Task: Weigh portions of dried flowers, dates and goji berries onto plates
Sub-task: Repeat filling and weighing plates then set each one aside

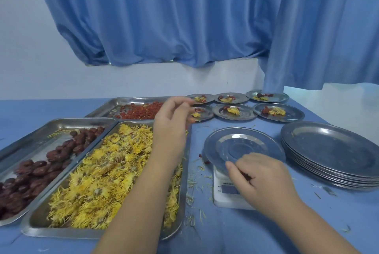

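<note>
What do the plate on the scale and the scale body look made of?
The plate: likely stainless steel, a grey sheen with soft blue reflections. The scale: seemingly white plastic, a matte casing with no shine.

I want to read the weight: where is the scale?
In the head view the white scale sits right of centre, under an empty plate, between the flower tray on its left and the plate stack on its right.
</note>
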A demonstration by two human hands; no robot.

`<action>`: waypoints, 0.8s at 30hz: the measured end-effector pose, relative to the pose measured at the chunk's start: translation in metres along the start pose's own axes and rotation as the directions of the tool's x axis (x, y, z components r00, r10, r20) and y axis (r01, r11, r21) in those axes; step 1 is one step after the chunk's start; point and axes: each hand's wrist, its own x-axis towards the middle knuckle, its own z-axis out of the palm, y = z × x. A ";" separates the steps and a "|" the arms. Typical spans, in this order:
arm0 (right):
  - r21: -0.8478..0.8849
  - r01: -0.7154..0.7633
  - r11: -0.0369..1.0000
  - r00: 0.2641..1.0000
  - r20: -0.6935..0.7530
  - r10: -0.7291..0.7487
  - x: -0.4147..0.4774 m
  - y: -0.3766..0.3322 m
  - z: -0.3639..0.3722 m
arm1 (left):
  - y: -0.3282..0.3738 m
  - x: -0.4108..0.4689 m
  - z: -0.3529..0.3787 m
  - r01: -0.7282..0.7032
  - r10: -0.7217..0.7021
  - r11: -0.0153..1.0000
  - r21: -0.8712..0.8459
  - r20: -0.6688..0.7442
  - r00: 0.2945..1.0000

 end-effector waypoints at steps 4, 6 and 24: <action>0.017 -0.035 0.999 0.999 0.015 0.034 0.002 0.005 -0.001 | 0.007 0.026 -0.064 0.015 -0.022 0.942 0.335 0.018 1.000; 0.033 -0.065 0.997 0.997 0.032 0.064 0.006 0.003 -0.002 | 0.009 0.041 -0.103 0.048 -0.081 0.866 0.498 0.045 0.996; 0.084 -0.110 0.990 0.980 0.176 0.094 0.002 -0.006 -0.002 | -0.046 0.056 -0.174 -0.079 -0.565 0.173 0.982 0.165 0.808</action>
